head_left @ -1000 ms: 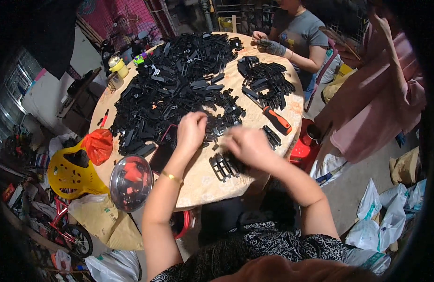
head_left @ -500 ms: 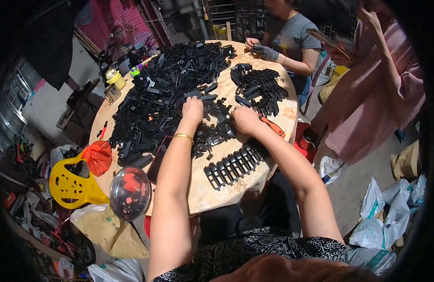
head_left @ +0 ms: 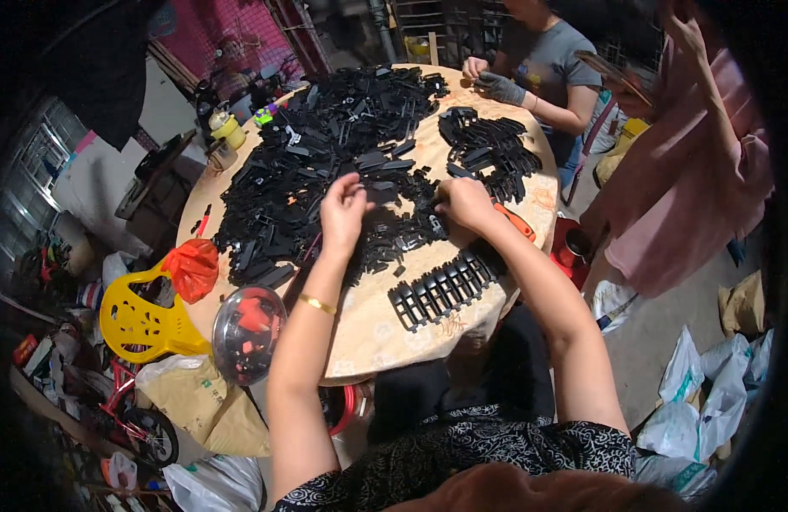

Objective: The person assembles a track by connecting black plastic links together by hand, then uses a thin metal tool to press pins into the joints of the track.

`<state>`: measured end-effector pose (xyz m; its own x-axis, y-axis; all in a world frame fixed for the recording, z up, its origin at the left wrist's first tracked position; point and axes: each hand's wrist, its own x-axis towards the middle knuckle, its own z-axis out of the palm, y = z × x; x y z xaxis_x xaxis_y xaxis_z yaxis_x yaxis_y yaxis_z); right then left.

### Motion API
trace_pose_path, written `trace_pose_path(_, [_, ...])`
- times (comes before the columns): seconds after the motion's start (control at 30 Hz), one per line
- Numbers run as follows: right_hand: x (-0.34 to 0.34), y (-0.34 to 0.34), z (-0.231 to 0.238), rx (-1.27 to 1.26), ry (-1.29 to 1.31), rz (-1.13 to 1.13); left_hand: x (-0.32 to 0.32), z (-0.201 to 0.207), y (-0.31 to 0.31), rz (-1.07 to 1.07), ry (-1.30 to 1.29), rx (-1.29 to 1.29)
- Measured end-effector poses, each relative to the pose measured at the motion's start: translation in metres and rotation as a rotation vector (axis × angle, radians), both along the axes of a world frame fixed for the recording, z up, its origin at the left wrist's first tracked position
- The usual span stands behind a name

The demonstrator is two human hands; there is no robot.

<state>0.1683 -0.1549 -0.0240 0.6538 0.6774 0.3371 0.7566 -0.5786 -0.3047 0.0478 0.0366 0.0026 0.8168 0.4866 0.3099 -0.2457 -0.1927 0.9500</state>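
A large heap of black plastic parts [head_left: 283, 166] covers much of the round table [head_left: 360, 354]. My left hand [head_left: 344, 213] hovers over its near edge, fingers loosely bent and apart, with nothing visible in them. To the right, my right hand [head_left: 465, 203] is closed at the edge of a smaller scatter of black parts [head_left: 402, 226]; its fingertips are pinched, and what they hold is too small to make out. An orange-handled tool [head_left: 515, 220] lies beside my right wrist. Nearer me, several black parts stand side by side in a neat row [head_left: 443, 290].
A second black pile [head_left: 492, 154] lies at the far right, near a person's gloved hand [head_left: 501, 88]. Another person in pink [head_left: 667, 222] stands at the right. A red bag [head_left: 191, 269], a clear bowl [head_left: 249, 334] and a yellow stool [head_left: 142, 316] are at the left.
My left hand has lifted off the black parts and its fingers have come apart. My right hand stays near the same small parts. The whole view has shifted slightly.
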Motion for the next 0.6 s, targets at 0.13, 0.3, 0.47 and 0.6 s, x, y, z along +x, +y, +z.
trace_pose_path(0.13, [-0.003, -0.003, 0.002, 0.073, -0.018, 0.036, -0.026, -0.001, -0.026, -0.146, -0.009, -0.251])
trace_pose_path(0.3, [-0.02, -0.002, 0.01, 0.091, -0.155, 0.082, -0.037, -0.005, -0.035, -0.261, -0.011, -0.355])
trace_pose_path(0.47, [-0.03, 0.0, 0.009, 0.18, -0.062, 0.065, -0.039, -0.006, -0.036, -0.304, 0.115, -0.592])
trace_pose_path(0.6, [-0.032, 0.005, 0.007, 0.104, -0.132, 0.11, -0.038, -0.011, -0.033, -0.282, 0.113, -0.692])
